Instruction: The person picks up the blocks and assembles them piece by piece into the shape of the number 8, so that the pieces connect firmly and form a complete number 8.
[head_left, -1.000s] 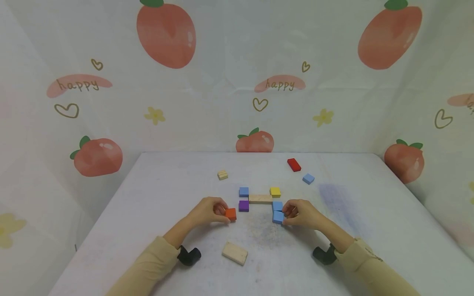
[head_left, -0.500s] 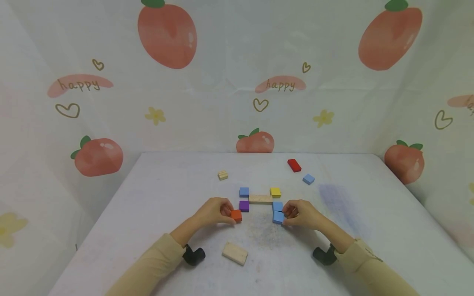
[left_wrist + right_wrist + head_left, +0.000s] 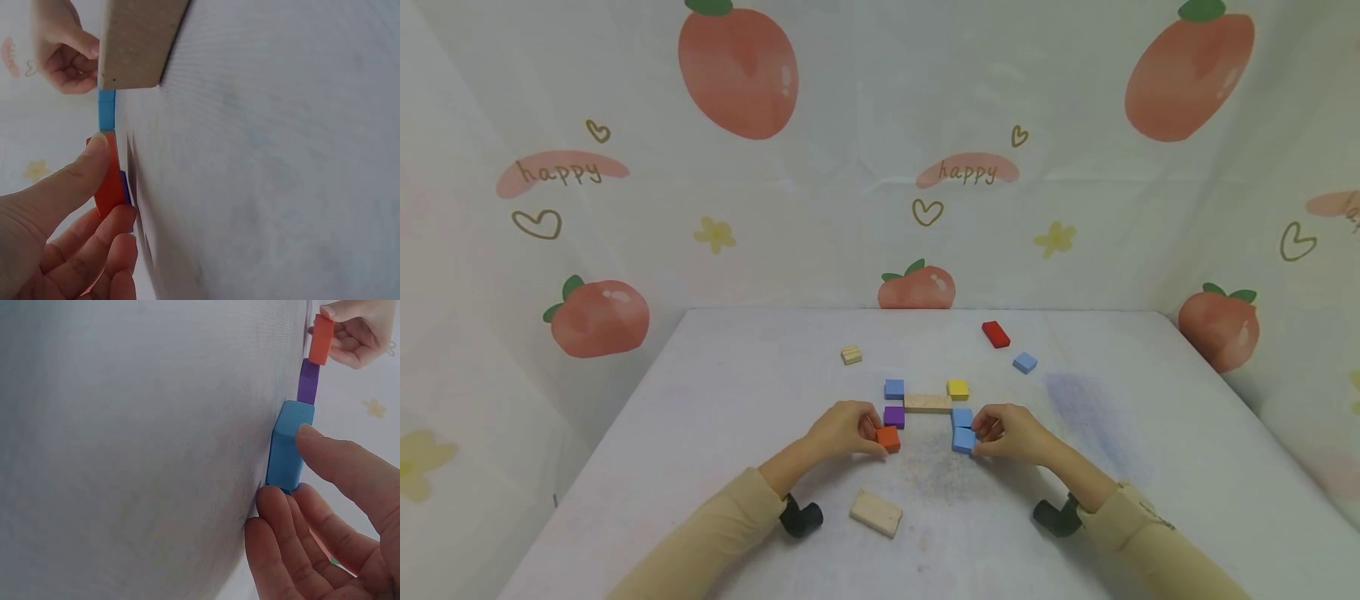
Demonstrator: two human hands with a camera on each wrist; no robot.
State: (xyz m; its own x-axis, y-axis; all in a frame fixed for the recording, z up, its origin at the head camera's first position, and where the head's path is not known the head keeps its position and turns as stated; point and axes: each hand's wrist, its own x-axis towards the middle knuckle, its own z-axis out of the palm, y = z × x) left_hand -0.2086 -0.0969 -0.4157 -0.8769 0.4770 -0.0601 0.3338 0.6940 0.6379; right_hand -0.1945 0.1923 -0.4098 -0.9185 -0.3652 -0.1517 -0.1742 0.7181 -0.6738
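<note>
Between thumb and fingers my left hand (image 3: 848, 429) pinches an orange block (image 3: 888, 439), held just in front of a purple block (image 3: 894, 417). The left wrist view shows the orange block (image 3: 109, 181) with the thumb at one end and fingertips at the other. My right hand (image 3: 1011, 433) grips the near light-blue block (image 3: 964, 440), which sits against another light-blue block (image 3: 962, 417). In the right wrist view the thumb lies on the gripped blue block (image 3: 289, 447). A long natural-wood block (image 3: 927, 404) spans between the two sides, with a blue block (image 3: 894, 389) and a yellow block (image 3: 957, 389) behind its ends.
A loose natural-wood block (image 3: 876, 512) lies nearer the front of the white table (image 3: 700, 375). Farther back are a small ridged wood piece (image 3: 851, 355), a red block (image 3: 996, 334) and a light-blue block (image 3: 1025, 362). Patterned cloth (image 3: 820, 208) hangs behind.
My left hand has moved right with the orange block, bringing it close in front of the purple block. The right hand has stayed at the light-blue block.
</note>
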